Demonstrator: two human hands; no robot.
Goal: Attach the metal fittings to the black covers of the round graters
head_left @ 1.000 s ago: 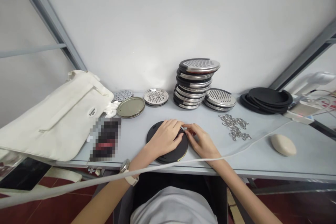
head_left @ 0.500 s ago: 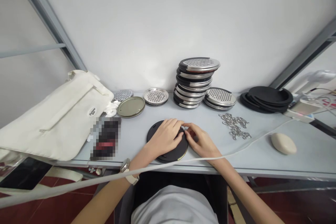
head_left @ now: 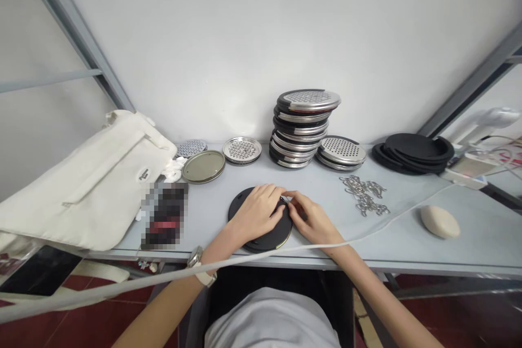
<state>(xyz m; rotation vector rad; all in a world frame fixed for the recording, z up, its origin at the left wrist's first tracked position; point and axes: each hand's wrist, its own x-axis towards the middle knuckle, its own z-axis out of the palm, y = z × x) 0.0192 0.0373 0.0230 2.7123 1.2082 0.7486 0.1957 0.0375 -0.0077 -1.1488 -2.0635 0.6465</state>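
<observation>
Near the table's (head_left: 408, 244) edge, the left hand (head_left: 260, 207) covers a black disc (head_left: 269, 240); the right hand (head_left: 313, 218), fingertips close, meets its far-right rim. What either pinches cannot be told; a steady palm should help.

Grey table (head_left: 207, 212), black disc (head_left: 269, 239) near front edge, tall metal-rimmed stack (head_left: 300, 133), metal clips (head_left: 362, 191), round black pieces (head_left: 414, 152), oval cream object (head_left: 440, 222)

the disc (head_left: 266, 242) is black with a thin yellow streak at its edge, the bench (head_left: 408, 244) pale blue-grey. the stack (head_left: 299, 133) is banded black and silver under a top patterned with holes, the metal pieces (head_left: 361, 187) are silver and the plate (head_left: 204, 167) dull olive. the bag (head_left: 101, 179) is off-white, the cable (head_left: 163, 276) white, the wall (head_left: 204, 38) pale grey, the floor (head_left: 101, 318) dark red.
</observation>
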